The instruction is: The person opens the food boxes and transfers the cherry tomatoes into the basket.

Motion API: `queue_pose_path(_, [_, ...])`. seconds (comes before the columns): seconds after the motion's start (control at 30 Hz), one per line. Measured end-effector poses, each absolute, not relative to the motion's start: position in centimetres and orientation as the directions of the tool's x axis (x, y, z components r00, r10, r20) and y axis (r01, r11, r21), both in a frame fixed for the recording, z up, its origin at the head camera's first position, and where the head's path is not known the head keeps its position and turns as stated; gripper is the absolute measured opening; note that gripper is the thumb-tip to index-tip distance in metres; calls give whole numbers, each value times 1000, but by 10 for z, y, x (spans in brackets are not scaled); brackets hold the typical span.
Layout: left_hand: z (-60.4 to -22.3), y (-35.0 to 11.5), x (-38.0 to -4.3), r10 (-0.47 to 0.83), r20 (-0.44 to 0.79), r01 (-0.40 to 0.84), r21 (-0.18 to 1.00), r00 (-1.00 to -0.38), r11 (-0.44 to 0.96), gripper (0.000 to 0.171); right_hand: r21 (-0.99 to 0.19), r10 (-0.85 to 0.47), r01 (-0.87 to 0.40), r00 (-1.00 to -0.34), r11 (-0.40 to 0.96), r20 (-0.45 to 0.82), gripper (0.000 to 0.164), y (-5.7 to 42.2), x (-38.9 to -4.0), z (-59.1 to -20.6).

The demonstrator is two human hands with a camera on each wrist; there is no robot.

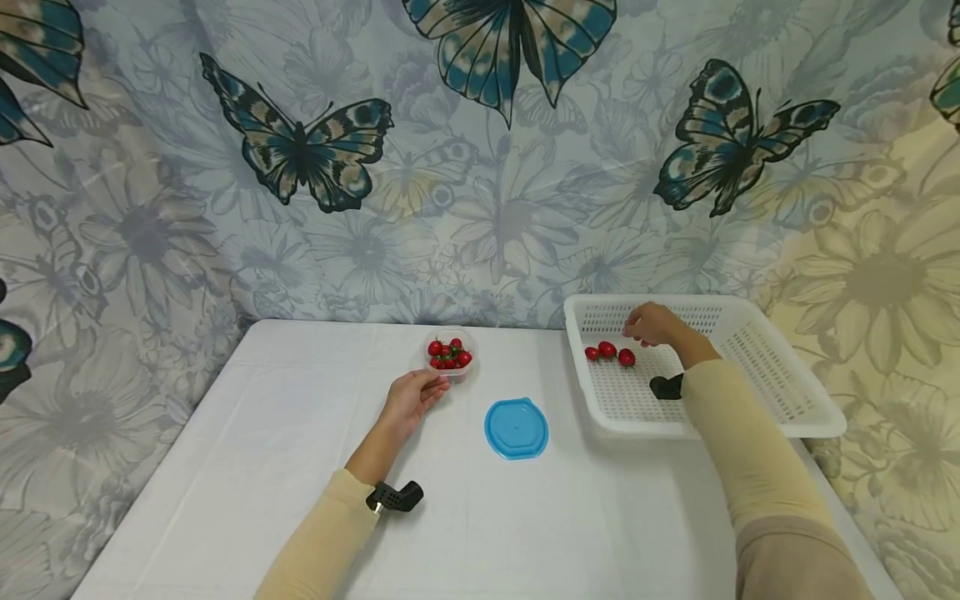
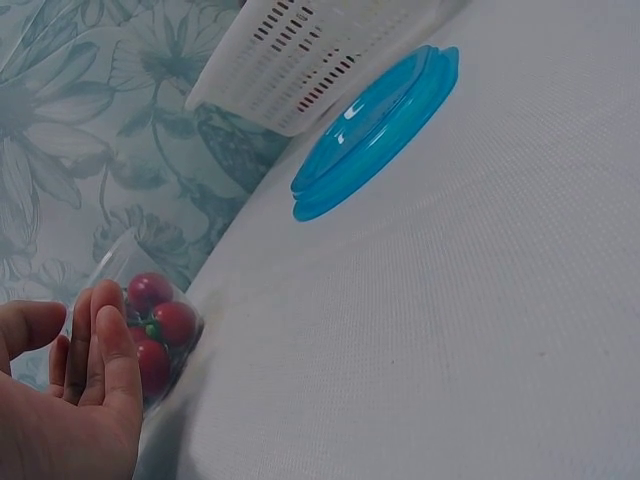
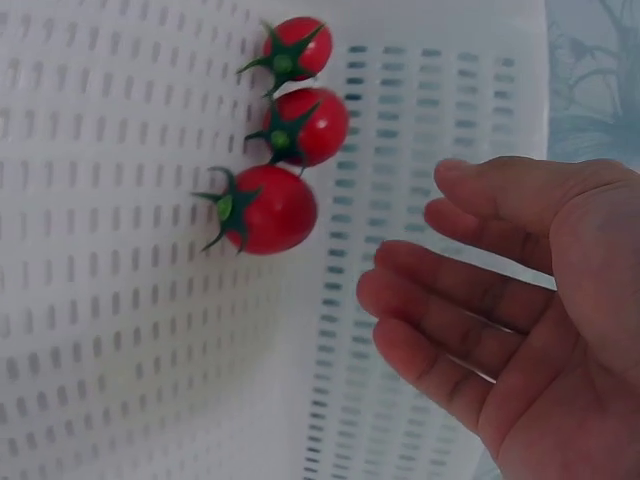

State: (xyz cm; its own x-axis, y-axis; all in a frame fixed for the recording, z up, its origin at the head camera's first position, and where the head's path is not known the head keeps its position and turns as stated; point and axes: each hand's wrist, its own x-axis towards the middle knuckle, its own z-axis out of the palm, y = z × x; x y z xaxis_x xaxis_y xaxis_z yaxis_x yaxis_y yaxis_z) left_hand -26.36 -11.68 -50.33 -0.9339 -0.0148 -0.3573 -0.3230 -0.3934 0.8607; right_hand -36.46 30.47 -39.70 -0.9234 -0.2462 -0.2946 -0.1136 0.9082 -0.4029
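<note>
Several cherry tomatoes with green stems fill a small clear plastic container on the white table. My left hand is at its near side, fingers fairly straight and fingertips right at the wall. Over the white perforated basket, my right hand hovers with loosely bent fingers and nothing between them. Three cherry tomatoes with green calyxes lie in a row on the basket floor, beside the right fingertips in the right wrist view. A round blue lid lies flat between the container and the basket.
The white-covered table stands against a wall covering printed with butterflies and flowers. The basket's raised walls take up the table's right back corner. Black wrist devices are worn on both forearms.
</note>
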Motion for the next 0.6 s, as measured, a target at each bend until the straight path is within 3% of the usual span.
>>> queue_pose_path(0.6, [-500,-116,-262,-38,-370,-328,861,-928,-389,16,-427,-326,-236,-933,873,-151,29,268,-367,-381])
